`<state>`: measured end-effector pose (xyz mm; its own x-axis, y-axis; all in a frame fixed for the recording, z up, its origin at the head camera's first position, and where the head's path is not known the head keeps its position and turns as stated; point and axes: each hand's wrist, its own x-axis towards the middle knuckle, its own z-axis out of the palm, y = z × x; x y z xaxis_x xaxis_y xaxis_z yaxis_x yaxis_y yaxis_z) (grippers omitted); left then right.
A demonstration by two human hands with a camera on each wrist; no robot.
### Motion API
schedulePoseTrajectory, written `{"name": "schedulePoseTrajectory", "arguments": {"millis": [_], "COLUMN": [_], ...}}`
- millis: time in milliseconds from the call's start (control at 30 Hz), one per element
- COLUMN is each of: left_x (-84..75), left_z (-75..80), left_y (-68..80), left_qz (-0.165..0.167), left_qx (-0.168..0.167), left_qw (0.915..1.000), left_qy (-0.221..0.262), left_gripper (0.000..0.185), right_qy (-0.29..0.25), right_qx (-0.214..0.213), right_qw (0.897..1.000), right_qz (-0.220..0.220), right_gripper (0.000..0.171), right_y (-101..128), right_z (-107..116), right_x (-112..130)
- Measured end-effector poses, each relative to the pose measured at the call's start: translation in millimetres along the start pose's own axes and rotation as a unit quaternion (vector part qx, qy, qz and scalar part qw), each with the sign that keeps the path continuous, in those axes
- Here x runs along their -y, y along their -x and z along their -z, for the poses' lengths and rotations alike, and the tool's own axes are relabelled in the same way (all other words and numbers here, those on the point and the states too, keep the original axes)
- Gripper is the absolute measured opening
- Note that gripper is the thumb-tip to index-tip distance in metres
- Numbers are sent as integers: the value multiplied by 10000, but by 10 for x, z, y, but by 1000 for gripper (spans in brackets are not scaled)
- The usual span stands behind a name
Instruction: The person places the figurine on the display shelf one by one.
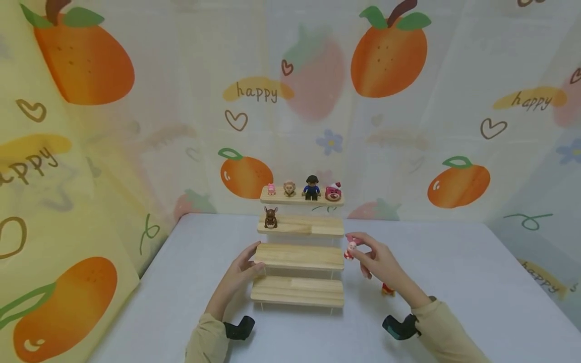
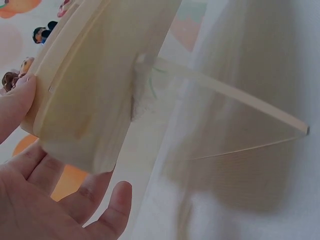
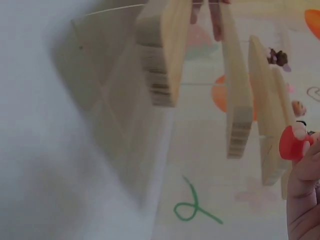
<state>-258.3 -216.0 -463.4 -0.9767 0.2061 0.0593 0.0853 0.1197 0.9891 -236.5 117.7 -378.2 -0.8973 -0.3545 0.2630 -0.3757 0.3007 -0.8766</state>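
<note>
A light wooden four-tier display stand (image 1: 297, 256) with clear supports stands on the table. My left hand (image 1: 237, 272) grips the left end of its second board from the bottom, thumb along the edge; the left wrist view shows the thumb (image 2: 20, 102) against the wood. Just off the stand's right side, my right hand (image 1: 380, 261) pinches a small pink, white and red figurine (image 1: 350, 250) between thumb and fingers. Its red part (image 3: 292, 144) shows in the right wrist view. A brown big-eared figurine (image 1: 270, 218) stands at the left of the second board from the top.
Along the top board are a tiny pink figurine (image 1: 271, 189), a lion-like one (image 1: 289, 188), a toy person in blue (image 1: 311, 189) and a pink bear head (image 1: 333, 192). A red and yellow figurine (image 1: 388, 290) lies on the white table (image 1: 159, 302), partly hidden by my right arm.
</note>
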Motion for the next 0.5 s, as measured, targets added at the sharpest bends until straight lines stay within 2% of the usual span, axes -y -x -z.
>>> {"name": "schedulePoseTrajectory", "arguments": {"millis": [233,367,500], "left_x": [-239,-274,-224], "left_z": [-55,-62,-56], "left_y": [100,107,85], "left_qz": [-74,24,18], "left_qx": [17,8,22], "left_qw": [9998,9996,9998], "left_qy": [-181,-268,-217], "left_gripper": [59,60,60], "right_qy": [-103,-297,-390], "right_qx": [-25,-106,-256], "right_qw": [9996,9988,9980], "right_qz": [273,378,416], "right_gripper": [35,35,35], "right_y": [-208,-310,-364], "right_z": [-106,-185,-291], "right_x": [102,171,207]}}
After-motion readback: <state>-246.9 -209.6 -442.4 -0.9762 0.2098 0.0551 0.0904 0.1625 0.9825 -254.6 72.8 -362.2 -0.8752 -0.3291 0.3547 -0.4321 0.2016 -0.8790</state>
